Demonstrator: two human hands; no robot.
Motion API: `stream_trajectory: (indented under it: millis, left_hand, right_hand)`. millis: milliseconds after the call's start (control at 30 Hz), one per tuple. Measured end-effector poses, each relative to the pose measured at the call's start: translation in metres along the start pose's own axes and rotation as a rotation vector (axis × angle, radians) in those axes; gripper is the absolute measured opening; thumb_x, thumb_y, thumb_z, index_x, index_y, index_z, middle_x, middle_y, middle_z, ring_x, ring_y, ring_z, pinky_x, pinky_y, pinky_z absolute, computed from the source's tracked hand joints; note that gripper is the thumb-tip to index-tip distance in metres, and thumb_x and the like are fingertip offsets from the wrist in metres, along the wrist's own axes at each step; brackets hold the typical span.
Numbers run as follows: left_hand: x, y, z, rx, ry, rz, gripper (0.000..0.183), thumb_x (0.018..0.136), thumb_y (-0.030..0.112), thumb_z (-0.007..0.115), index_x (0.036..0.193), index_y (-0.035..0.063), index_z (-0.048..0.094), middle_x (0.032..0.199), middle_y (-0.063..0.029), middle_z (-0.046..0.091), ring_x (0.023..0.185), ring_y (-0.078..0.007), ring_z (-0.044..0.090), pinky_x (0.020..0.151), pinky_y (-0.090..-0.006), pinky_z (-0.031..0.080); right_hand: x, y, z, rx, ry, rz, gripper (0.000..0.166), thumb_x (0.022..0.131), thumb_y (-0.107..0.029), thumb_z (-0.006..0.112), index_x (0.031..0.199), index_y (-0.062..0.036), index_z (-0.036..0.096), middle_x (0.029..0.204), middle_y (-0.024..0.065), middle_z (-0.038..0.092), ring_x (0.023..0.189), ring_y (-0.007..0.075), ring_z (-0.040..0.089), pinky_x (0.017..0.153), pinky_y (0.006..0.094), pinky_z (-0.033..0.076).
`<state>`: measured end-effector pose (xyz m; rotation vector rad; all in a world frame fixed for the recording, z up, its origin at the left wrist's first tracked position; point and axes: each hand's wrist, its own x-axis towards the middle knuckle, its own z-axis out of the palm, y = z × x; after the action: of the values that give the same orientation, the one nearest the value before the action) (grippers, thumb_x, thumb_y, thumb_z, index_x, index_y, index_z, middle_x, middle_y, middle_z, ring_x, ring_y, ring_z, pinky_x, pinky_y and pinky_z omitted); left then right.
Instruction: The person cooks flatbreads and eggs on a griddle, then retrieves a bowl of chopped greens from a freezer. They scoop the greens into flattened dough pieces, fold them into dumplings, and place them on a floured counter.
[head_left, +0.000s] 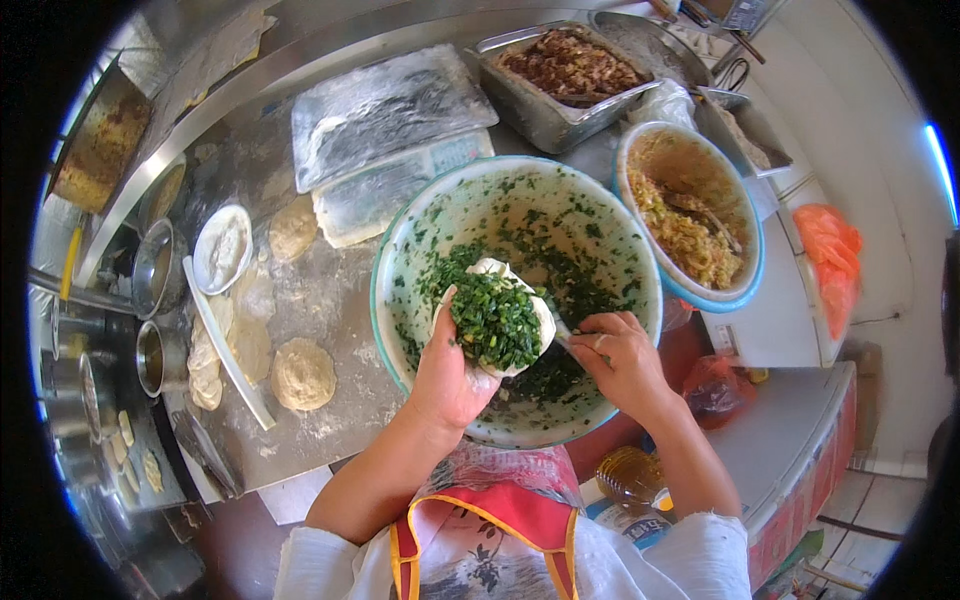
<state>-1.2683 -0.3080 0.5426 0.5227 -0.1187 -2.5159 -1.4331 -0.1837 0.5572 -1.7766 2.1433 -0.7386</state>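
Observation:
My left hand (457, 367) cups a round dough wrapper (547, 322) heaped with chopped green filling (498, 319), held over a large enamel-like basin (397, 225). In my right hand (619, 356) is the handle of a metal utensil (562, 330), whose working end is partly hidden behind the wrapper. More chopped greens (585, 277) lie in the basin and cling to its inner wall. The dough's edge stands up around the filling, and its underside rests against my palm and fingers.
Floured dough rounds (304, 373) lie on the steel worktop (337, 427) at left, near a white bowl of flour (223, 249) and a pale stick (229, 345). Behind are a floured tray (390, 112) and a steel pan of brown filling (487, 75). A blue-rimmed basin (754, 217) touches the right side.

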Motion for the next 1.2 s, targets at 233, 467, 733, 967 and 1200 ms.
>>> stream_trajectory:
  millis: [233, 467, 733, 967, 1200]
  left_hand:
    - [-0.009, -0.008, 0.01, 0.0, -0.061, -0.11, 0.041, 0.095, 0.036, 0.036, 0.12, 0.0066, 0.049, 0.115, -0.0088, 0.057, 0.106, -0.0228, 0.056, 0.093, -0.0387, 0.044]
    - [-0.011, -0.011, -0.003, 0.124, 0.006, -0.168, 0.035, 0.093, 0.031, 0.046, 0.118, 0.0083, 0.052, 0.109, -0.0039, 0.06, 0.1, -0.0152, 0.058, 0.087, -0.0324, 0.047]
    - [-0.009, -0.006, -0.007, 0.332, 0.103, -0.231, 0.033, 0.094, 0.028, 0.045, 0.12, 0.0073, 0.05, 0.109, -0.0034, 0.06, 0.098, -0.0136, 0.058, 0.083, -0.0308, 0.049]
    - [0.0, 0.0, 0.0, 0.485, 0.129, -0.295, 0.029, 0.092, 0.021, 0.046, 0.115, 0.0044, 0.052, 0.104, -0.0073, 0.061, 0.093, -0.0151, 0.06, 0.08, -0.0302, 0.05]
    - [0.005, 0.01, 0.02, 0.575, -0.029, -0.294, 0.041, 0.081, 0.001, 0.055, 0.12, 0.008, 0.045, 0.105, -0.0057, 0.058, 0.094, -0.0154, 0.059, 0.083, -0.0315, 0.05]
  right_hand:
    - [0.019, -0.01, 0.009, 1.244, -0.081, 0.497, 0.013, 0.088, -0.007, 0.056, 0.096, 0.0015, 0.063, 0.088, -0.0006, 0.056, 0.073, 0.0057, 0.05, 0.064, 0.0208, 0.042]
    - [0.027, -0.013, 0.008, 1.627, -0.081, 0.738, 0.015, 0.088, -0.009, 0.055, 0.099, 0.0014, 0.057, 0.084, 0.0034, 0.062, 0.07, 0.0106, 0.06, 0.063, 0.0238, 0.05]
    - [0.028, -0.018, 0.009, 1.569, -0.044, 0.78, 0.013, 0.09, -0.01, 0.053, 0.097, 0.0008, 0.057, 0.087, 0.0042, 0.06, 0.073, 0.0106, 0.057, 0.069, 0.0234, 0.049]
    - [0.023, -0.007, 0.011, 1.564, -0.054, 0.726, 0.014, 0.089, -0.007, 0.054, 0.099, 0.0018, 0.056, 0.082, 0.0028, 0.058, 0.072, 0.0107, 0.057, 0.067, 0.0222, 0.048]
    - [0.023, 0.001, 0.013, 1.5, -0.065, 0.686, 0.016, 0.089, -0.008, 0.054, 0.101, 0.0017, 0.056, 0.08, 0.0018, 0.058, 0.07, 0.0089, 0.056, 0.065, 0.0218, 0.048]
